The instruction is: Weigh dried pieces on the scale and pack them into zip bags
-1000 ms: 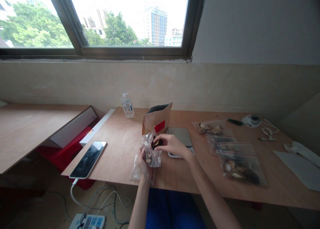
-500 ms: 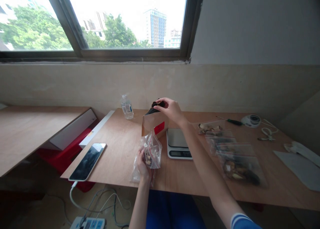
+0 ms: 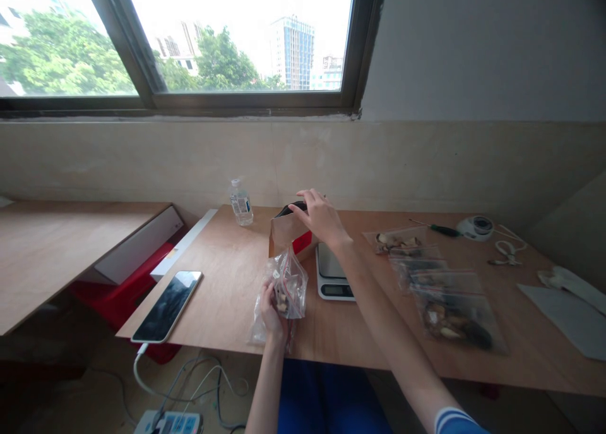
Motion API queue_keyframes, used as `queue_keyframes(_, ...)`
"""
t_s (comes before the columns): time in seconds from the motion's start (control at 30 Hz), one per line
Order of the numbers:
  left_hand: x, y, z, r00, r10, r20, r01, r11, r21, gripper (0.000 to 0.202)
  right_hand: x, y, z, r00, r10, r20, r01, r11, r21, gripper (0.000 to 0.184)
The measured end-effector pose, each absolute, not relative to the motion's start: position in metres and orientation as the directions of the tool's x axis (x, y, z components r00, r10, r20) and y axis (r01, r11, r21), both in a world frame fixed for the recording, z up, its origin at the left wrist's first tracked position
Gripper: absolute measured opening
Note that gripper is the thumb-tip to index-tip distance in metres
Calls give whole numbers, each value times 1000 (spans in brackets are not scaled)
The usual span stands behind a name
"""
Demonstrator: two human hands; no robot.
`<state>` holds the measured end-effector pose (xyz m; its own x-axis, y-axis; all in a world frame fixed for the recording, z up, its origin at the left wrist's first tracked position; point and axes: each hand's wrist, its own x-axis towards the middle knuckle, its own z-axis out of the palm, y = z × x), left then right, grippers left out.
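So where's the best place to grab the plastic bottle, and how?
I'd wrap a hand round the labelled middle of the plastic bottle, probably coming from the front or its left. It stands upright, with the cap on top and a tall, rounded body to close fingers around. The brown paper bag and the right hand are over on its right.

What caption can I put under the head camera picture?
Left hand holding a clear plastic bag, right hand open at the mouth of a brown bag, scale alongside.
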<state>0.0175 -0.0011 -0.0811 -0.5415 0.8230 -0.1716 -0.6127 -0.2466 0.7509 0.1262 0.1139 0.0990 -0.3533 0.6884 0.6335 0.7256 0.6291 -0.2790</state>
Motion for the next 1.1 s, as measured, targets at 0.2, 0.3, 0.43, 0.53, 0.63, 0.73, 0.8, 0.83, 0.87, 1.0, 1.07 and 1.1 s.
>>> queue_keyframes(0.2, 18, -2, -83, -508, 836, -209, -673, -234, 701, 28, 134, 87, 83, -151, 660, 736, 505, 692, -517, 21)
queue_keyframes(0.3, 18, -3, -84, -501, 848, -172, -708, -287, 646, 39, 141, 70, 66, -201, 777, 597, 403, 621, -672, 20)
queue_keyframes(0.43, 19, -5, -84, -476, 873, -111, -699, -299, 650, 50, 145, 55, 36, -514, 813, 272, 416, 514, -750, 19)
queue_keyframes(0.53, 20, -7, -81, -415, 908, -64, -684, -265, 679, 53, 142, 51, 17, -623, 772, 128, 438, 480, -760, 19)
queue_keyframes(0.63, 21, -8, -76, -393, 918, -59, -677, -246, 694, 51, 138, 49, 5, -641, 757, 126, 407, 475, -781, 14)
queue_keyframes(0.73, 22, -9, -73, -399, 915, -68, -682, -246, 689, 47, 136, 49, 0, -591, 789, 167, 364, 447, -817, 10)
queue_keyframes(0.8, 23, -8, -72, -391, 918, -63, -690, -247, 681, 43, 136, 49, -1, -567, 799, 198, 329, 441, -835, 13)
queue_keyframes(0.83, 23, -8, -72, -384, 921, -62, -693, -243, 678, 40, 136, 49, -2, -566, 796, 214, 309, 446, -840, 15)
queue_keyframes(0.87, 24, -7, -72, -378, 924, -63, -696, -239, 678, 38, 136, 49, -2, -572, 787, 230, 288, 455, -843, 18)
queue_keyframes(1.0, 26, -5, -71, -379, 920, -96, -699, -217, 681, 32, 137, 49, -1, -627, 733, 264, 218, 491, -843, 23)
queue_keyframes(1.07, 26, -4, -71, -397, 910, -120, -693, -212, 689, 32, 137, 49, 0, -649, 716, 256, 217, 497, -840, 23)
queue_keyframes(1.1, 27, -4, -71, -408, 904, -127, -685, -211, 697, 32, 137, 49, 0, -656, 712, 249, 224, 498, -838, 22)
